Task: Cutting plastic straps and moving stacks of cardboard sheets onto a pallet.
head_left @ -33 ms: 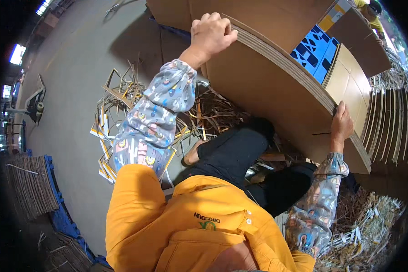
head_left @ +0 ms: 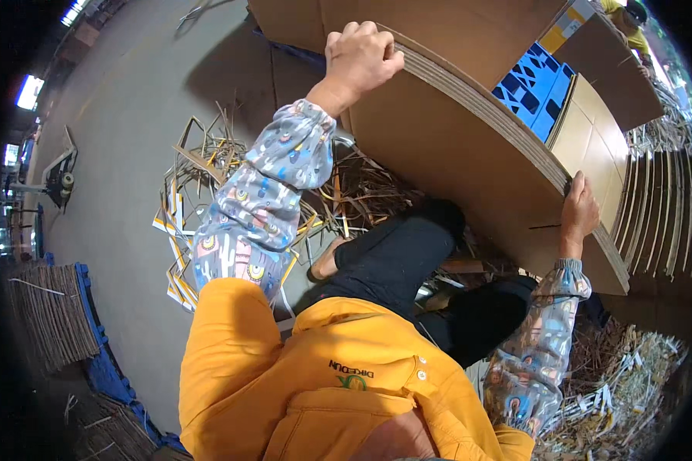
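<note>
A thick stack of brown cardboard sheets stands tilted on its long edge before my knees, its layered rim facing up. Near the upper left end, my left hand has its fingers curled over that rim. Toward the lower right end, my right hand grips the same rim, thumb up on the near side; its other fingers are mostly hidden behind the sheets. Patterned sleeve covers wrap both forearms. Behind the stack lie a blue plastic pallet and a paler cardboard sheet.
Cardboard offcut strips litter the floor around my legs, with a heap of scraps at lower right. A bundle of sheets stands at far right. Another stack rests by a blue pallet at left. A person in yellow is at upper right.
</note>
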A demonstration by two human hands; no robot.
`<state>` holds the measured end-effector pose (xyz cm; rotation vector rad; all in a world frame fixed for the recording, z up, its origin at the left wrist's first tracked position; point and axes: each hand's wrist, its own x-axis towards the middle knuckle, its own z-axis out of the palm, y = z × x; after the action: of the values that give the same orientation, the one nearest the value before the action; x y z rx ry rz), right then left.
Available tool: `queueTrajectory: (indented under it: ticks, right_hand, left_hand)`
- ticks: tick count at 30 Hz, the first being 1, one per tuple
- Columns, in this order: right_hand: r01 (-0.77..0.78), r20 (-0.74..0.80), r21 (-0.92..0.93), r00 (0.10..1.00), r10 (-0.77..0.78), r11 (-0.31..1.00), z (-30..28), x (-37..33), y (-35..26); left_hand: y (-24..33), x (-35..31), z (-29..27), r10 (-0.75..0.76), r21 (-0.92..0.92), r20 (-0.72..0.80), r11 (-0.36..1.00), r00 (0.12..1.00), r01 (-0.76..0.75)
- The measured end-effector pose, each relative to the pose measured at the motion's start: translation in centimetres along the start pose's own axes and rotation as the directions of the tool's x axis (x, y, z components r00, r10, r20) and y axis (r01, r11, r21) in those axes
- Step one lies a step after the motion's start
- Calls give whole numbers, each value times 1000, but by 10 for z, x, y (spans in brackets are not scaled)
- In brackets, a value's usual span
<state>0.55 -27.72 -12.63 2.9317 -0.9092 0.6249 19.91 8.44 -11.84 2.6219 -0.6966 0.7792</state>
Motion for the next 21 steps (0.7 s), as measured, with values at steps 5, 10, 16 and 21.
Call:
queueTrajectory:
  ticks: [5,10,16,21]
  right_hand:
    - [1,21,18,1000,-1,1000,3,0,2]
    - [-1,24,-3,1000,1,1000,2,-1,-1]
    - [7,10,-5,1000,-7,1000,-3,-1,-5]
    - [41,-16,-12,999,-42,999,-2,-3,-4]
  left_hand:
    - [-3,4,15,84,29,-77,996,993,-82]
    - [-9,3,24,162,3,-134,987,978,-164]
    - [-57,9,16,-188,56,-120,979,975,196]
    - [-94,-12,22,-300,-818,305,404,904,410]
